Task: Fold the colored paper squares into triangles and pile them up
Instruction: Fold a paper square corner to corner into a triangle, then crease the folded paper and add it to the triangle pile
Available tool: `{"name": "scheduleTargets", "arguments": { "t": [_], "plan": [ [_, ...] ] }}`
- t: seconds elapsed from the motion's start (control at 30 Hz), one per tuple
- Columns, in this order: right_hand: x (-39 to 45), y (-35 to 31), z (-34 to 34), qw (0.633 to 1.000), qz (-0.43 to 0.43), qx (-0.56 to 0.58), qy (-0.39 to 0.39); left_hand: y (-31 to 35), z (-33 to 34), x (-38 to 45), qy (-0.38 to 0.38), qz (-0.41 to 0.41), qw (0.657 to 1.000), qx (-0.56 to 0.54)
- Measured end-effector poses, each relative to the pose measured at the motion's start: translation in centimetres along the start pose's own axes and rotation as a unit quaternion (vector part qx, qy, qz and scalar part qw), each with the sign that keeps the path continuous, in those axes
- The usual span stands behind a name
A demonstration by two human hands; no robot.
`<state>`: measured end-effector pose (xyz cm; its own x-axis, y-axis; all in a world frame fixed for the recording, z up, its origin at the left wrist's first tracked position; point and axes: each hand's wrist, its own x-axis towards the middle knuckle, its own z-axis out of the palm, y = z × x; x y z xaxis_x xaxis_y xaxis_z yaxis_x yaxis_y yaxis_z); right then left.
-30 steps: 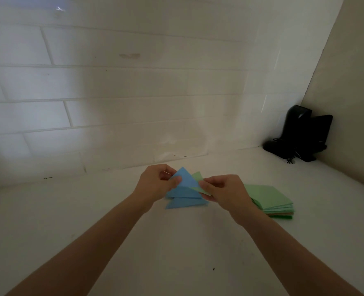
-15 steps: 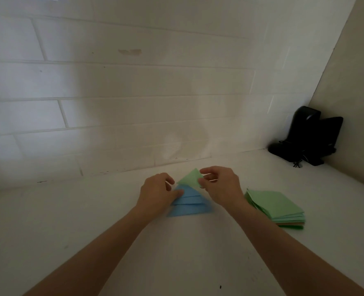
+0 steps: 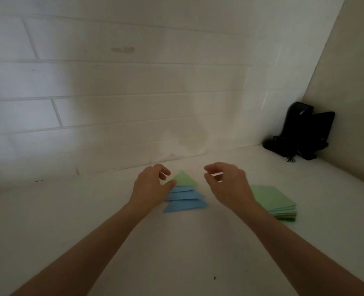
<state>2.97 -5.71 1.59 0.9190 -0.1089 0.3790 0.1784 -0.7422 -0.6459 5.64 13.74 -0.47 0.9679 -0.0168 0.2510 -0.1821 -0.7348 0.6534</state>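
A green folded triangle (image 3: 184, 179) lies on top of a staggered pile of blue folded triangles (image 3: 185, 201) on the white counter (image 3: 176, 253). My left hand (image 3: 150, 185) sits at the pile's left edge, its thumb tip at the green triangle's left corner, fingers loosely curled and holding nothing. My right hand (image 3: 228, 182) hovers just right of the pile, fingers loosely curled, apart from the paper. A stack of unfolded paper squares (image 3: 273, 199), green on top, lies right of my right wrist.
A white tiled wall (image 3: 134, 103) rises just behind the pile. A black device with cables (image 3: 300, 133) stands in the back right corner against a beige side wall (image 3: 351, 103).
The green triangle was laid down on the blue pile. My right hand let go of it and drew back to the right; my left hand eased its hold.
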Motion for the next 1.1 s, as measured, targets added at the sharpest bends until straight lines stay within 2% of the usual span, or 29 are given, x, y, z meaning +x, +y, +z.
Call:
{"name": "scheduleTargets", "arguments": {
  "t": [0.1, 0.2, 0.3, 0.43, 0.6, 0.67, 0.77, 0.93, 1.1],
  "plan": [
    [-1.4, 0.8, -5.8, 0.998, -0.023, -0.007, 0.055, 2.5, 0.5, -0.9, 0.022, 0.078, 0.996, -0.033],
    [-3.3, 4.1, -10.3, 0.997, 0.01, -0.069, 0.033, 5.7, 1.8, -1.8, 0.007, 0.159, 0.985, -0.067],
    [-5.7, 7.7, -11.2, 0.993, 0.022, -0.118, -0.001, 8.2, 4.0, -2.4, -0.03, 0.249, 0.965, -0.075],
    [-6.8, 9.7, -9.4, 0.988, -0.024, -0.151, -0.016, 10.2, 6.7, -2.8, -0.091, 0.335, 0.938, -0.019],
    [-6.0, 9.0, -7.4, 0.982, -0.091, -0.168, 0.005, 11.2, 8.1, -2.9, -0.134, 0.304, 0.943, -0.002],
    [-6.0, 9.2, -6.9, 0.977, -0.097, -0.192, -0.011, 11.2, 8.4, -2.9, -0.159, 0.298, 0.941, 0.014],
    [-6.1, 10.2, -6.4, 0.973, -0.084, -0.215, 0.002, 10.8, 8.7, -3.1, -0.167, 0.286, 0.943, 0.031],
    [-6.9, 10.4, -6.2, 0.972, -0.067, -0.209, 0.079, 10.5, 9.3, -3.3, -0.18, 0.278, 0.943, 0.033],
    [-7.1, 10.0, -7.7, 0.975, -0.048, -0.181, 0.119, 10.5, 9.3, -3.9, -0.165, 0.309, 0.937, 0.007]
  ]
}}
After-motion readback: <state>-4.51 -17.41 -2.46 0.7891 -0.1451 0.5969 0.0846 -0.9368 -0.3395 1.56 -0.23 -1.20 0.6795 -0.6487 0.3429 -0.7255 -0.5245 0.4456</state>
